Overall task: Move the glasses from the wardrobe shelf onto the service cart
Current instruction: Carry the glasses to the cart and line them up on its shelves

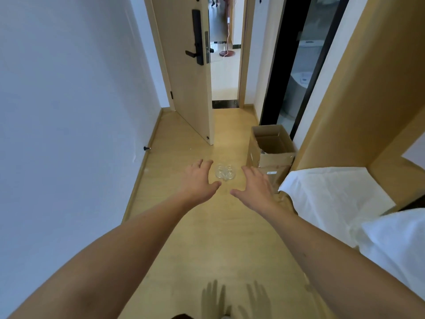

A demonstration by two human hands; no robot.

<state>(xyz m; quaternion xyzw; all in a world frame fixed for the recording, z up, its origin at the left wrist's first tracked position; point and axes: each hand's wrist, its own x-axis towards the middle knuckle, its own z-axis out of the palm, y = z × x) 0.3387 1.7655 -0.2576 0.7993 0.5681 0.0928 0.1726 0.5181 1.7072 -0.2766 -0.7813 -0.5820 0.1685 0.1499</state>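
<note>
A small cluster of clear glasses (225,172) stands on the wooden floor in the middle of the corridor. Both my arms stretch forward over the floor. My left hand (199,180) hovers just left of the glasses with fingers spread and holds nothing. On the other side, my right hand (255,184) is also spread and empty. Neither hand touches the glasses. No wardrobe shelf or service cart is in view.
An open cardboard box (271,153) stands on the floor right of the glasses. A bed with white sheets (333,196) fills the right side. A wooden door (186,72) stands half open ahead, a white wall (69,111) runs along the left.
</note>
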